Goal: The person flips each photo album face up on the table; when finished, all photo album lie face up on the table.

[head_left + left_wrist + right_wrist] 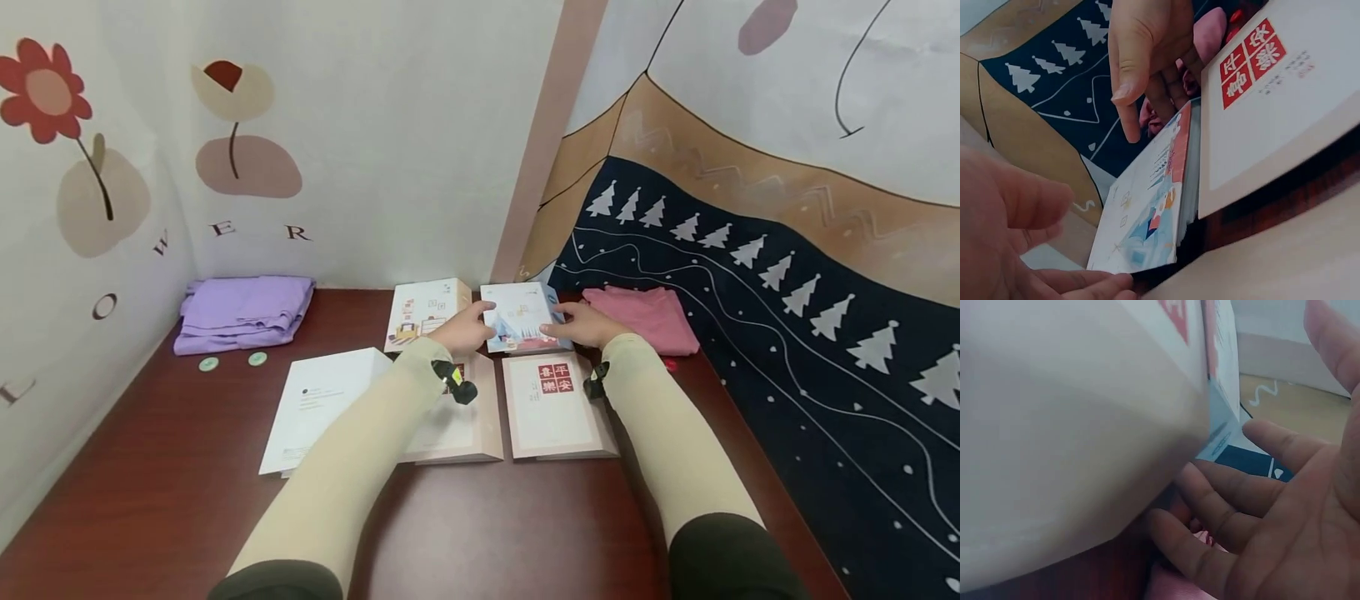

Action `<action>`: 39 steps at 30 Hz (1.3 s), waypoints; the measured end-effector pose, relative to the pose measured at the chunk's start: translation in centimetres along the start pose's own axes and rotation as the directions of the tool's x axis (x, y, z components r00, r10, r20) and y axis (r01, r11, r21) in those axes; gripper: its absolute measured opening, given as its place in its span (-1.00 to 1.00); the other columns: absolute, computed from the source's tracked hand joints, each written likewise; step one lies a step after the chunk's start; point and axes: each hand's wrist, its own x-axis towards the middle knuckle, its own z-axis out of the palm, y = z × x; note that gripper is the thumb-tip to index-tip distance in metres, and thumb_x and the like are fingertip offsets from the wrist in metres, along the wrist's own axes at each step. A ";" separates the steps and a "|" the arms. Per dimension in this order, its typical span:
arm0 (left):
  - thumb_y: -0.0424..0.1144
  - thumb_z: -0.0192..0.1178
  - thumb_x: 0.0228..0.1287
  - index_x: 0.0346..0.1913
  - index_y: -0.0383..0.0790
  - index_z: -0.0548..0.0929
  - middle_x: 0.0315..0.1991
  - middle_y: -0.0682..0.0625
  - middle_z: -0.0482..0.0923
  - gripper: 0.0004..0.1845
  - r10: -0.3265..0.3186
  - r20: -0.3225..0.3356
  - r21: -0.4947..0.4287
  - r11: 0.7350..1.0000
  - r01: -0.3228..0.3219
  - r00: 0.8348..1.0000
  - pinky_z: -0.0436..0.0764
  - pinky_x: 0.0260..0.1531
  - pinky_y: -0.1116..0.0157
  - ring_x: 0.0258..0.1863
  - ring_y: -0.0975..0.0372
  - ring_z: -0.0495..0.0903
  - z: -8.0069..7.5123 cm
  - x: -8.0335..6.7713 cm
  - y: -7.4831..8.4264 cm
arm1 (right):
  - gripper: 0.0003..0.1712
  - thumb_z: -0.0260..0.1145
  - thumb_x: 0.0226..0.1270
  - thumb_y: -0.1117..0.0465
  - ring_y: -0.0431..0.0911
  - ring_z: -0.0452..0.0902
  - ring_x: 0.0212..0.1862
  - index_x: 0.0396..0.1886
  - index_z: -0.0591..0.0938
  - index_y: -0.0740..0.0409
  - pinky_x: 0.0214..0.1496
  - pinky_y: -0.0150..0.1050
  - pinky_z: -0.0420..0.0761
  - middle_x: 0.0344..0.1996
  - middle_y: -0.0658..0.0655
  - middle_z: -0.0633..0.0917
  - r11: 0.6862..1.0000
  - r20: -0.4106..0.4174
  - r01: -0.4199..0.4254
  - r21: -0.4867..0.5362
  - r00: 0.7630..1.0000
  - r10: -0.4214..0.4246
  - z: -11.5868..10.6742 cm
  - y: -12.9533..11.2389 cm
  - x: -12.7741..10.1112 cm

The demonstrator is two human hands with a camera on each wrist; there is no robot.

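A book (520, 321) with a blue-and-white illustrated cover lies in the back row, its page edges showing in the left wrist view. My left hand (465, 329) is at its left side, fingertips (1107, 284) right at the edge. Across from it, my right hand (588, 325) has its thumb over the cover and its loosely bent fingers (1222, 519) along the right side. Another illustrated book (420, 308) lies left of it, partly behind my left hand. In front is a white book (547, 421) with red square characters; a similar one (483, 417) is partly hidden by my left arm.
A white book (330, 392) lies at the front left. Folded purple cloth (243, 312) sits at the back left, with two green discs (257, 358) before it. Folded pink cloth (652, 321) lies right of my right hand, by a small red item (671, 364). Printed fabric walls surround the brown table (480, 533).
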 end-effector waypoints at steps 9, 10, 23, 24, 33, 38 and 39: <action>-0.34 0.04 0.55 0.73 -0.10 -0.02 0.70 -0.20 0.03 -0.20 -0.068 -0.005 -0.029 0.997 0.068 0.998 0.46 0.05 0.23 0.23 0.15 0.44 0.7 1.1 0.3 | 0.04 0.34 0.49 -0.20 0.22 0.30 0.51 0.72 0.11 0.13 0.45 0.24 0.48 0.62 0.34 0.24 0.995 0.068 -0.039 0.091 0.997 0.032 -0.5 -0.5 0.0; -0.37 0.04 0.53 0.73 -0.09 -0.03 0.70 -0.21 0.02 -0.19 -0.070 -0.002 -0.055 0.996 0.069 0.998 0.46 -0.08 0.26 0.07 0.17 0.48 0.8 1.3 0.3 | 0.05 0.36 0.48 -0.19 0.21 0.34 0.48 0.73 0.09 0.10 0.44 0.24 0.50 0.61 0.34 0.25 0.992 0.074 -0.046 0.119 0.997 0.037 -0.5 -0.4 0.0; -0.45 0.04 0.48 0.73 -0.13 -0.04 0.60 -0.28 0.15 -0.15 -0.087 -0.024 -0.169 0.982 0.082 0.996 0.42 -0.46 0.35 -0.54 0.27 0.31 1.5 2.7 0.6 | -0.11 0.21 0.61 0.30 -0.03 0.68 -0.05 0.76 0.02 -0.13 0.07 0.03 0.67 0.39 0.37 0.45 0.920 0.186 -0.152 0.361 0.979 0.089 -1.0 0.5 0.7; -0.46 0.04 0.48 0.72 -0.15 -0.03 0.57 -0.29 0.18 -0.16 -0.095 -0.027 -0.193 0.977 0.088 0.995 0.40 -0.50 0.38 -0.59 0.30 0.29 1.5 2.9 0.5 | -0.11 0.20 0.62 0.31 -0.03 0.68 -0.06 0.76 0.02 -0.13 0.06 0.03 0.68 0.37 0.37 0.46 0.916 0.188 -0.157 0.369 0.978 0.092 -1.0 0.5 0.8; -0.47 0.06 0.48 0.71 -0.15 0.04 0.44 -0.25 0.35 -0.19 -0.194 -0.070 -0.261 0.950 0.170 0.978 0.38 -0.58 0.38 -0.66 0.30 0.27 1.8 4.4 -0.1 | -0.15 0.16 0.61 0.34 0.00 0.63 -0.07 0.74 0.10 -0.17 0.05 0.01 0.68 0.32 0.32 0.50 0.905 0.166 -0.194 0.379 0.976 0.140 -0.9 -0.2 0.8; -0.46 0.04 0.47 0.70 -0.14 0.08 0.44 -0.23 0.35 -0.21 -0.233 -0.078 -0.230 0.950 0.210 0.969 0.40 -0.57 0.38 -0.62 0.29 0.31 2.0 4.5 0.0 | -0.18 0.10 0.63 0.35 0.07 0.61 0.02 0.74 0.11 -0.20 0.10 0.04 0.67 0.43 0.29 0.42 0.898 0.168 -0.210 0.387 0.973 0.156 -0.8 -0.2 0.8; -0.46 0.03 0.46 0.70 -0.15 0.08 0.45 -0.23 0.34 -0.21 -0.231 -0.076 -0.233 0.950 0.208 0.970 0.39 -0.57 0.39 -0.61 0.28 0.30 2.0 4.5 0.0 | -0.19 0.09 0.63 0.35 0.08 0.61 0.02 0.74 0.11 -0.19 0.10 0.05 0.67 0.44 0.30 0.41 0.898 0.164 -0.208 0.387 0.974 0.155 -0.8 -0.1 0.8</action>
